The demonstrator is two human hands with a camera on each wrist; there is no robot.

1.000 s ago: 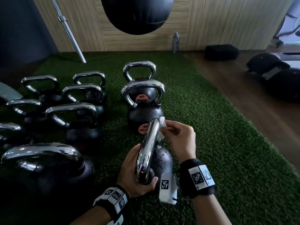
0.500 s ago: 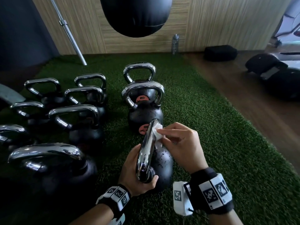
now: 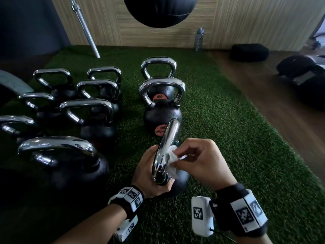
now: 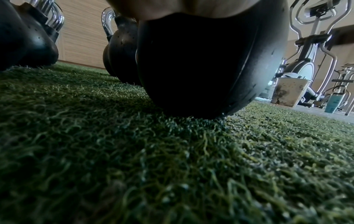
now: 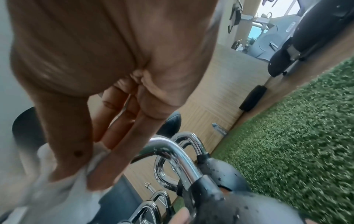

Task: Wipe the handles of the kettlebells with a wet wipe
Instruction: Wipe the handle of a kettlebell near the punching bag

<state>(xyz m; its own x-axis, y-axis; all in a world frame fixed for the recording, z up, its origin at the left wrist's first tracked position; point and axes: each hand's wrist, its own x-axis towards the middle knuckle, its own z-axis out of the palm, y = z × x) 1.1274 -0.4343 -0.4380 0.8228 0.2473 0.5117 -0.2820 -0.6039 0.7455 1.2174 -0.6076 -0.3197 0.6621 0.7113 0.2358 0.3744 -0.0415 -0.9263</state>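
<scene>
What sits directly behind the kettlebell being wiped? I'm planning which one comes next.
Directly behind the kettlebell stand two more kettlebells in line: a near one with orange labels, then a far one. The near one covers most of the far one's body.

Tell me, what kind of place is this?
Most likely a gym: kettlebells stand in rows on green turf, a punching bag hangs overhead, and an exercise machine stands nearby.

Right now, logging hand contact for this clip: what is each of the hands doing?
Left hand: grips the near end of the kettlebell handle.
Right hand: pinches the wet wipe against that handle.
</scene>
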